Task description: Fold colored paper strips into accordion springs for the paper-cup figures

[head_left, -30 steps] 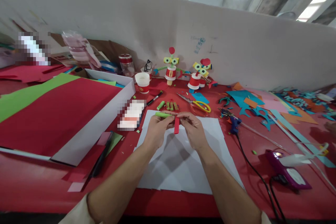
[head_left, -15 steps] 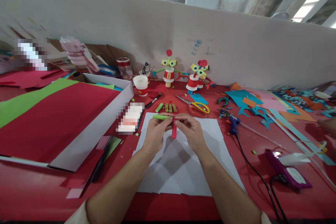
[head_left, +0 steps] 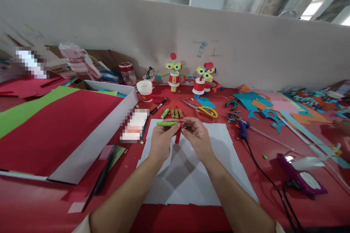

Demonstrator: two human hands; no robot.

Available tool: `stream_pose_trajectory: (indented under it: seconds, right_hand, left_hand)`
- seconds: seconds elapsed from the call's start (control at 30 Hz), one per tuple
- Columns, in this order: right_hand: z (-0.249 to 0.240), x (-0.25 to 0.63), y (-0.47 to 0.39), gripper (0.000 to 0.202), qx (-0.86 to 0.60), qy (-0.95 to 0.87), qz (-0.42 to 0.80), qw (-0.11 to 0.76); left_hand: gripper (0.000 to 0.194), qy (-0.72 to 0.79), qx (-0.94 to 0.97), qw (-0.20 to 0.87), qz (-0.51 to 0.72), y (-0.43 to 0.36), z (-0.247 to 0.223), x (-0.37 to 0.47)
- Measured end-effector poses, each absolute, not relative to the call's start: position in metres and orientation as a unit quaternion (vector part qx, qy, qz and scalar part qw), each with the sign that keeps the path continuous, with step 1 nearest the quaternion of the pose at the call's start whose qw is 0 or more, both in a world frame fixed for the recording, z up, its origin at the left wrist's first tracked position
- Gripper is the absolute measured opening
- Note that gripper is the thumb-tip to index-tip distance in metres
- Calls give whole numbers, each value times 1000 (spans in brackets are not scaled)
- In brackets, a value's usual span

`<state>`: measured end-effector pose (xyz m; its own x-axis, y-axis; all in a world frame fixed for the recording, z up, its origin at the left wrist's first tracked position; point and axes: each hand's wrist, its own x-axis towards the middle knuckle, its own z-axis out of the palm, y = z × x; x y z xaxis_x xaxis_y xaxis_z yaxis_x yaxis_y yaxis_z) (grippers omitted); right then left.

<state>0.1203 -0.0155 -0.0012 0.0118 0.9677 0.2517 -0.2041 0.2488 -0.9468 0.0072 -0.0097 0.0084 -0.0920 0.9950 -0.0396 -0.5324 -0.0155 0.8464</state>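
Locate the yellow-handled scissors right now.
In the head view, the yellow-handled scissors lie just right of centre, beyond the right hand, with striped coils to their left and a small blue sheet beside their handles.

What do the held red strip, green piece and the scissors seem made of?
Red strip: matt, perhaps paper or foam; flat, without shine.
Green piece: perhaps paper or foam too, smooth, evenly coloured.
Scissors: blades probably metal, grey sheen; handles likely plastic, uniformly yellow.

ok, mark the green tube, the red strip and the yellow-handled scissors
green tube (head_left: 164, 123): head view, on its exposed left length
red strip (head_left: 178, 137): head view, on its hanging lower part
yellow-handled scissors (head_left: 202, 109): head view, on the handles' front end
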Motion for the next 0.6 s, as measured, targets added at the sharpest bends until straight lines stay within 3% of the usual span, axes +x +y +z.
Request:
stream_pose_trajectory:
  seconds: [0.2,0.6]
  right_hand:
    - [1,119,-18,31,-409,-466,516,590]
    - [7,118,-25,22,-464,-519,404,594]
  left_hand:
    - [12,362,344,565,657,-11,6,9]
    - [16,344,298,586,670,-15,7,11]
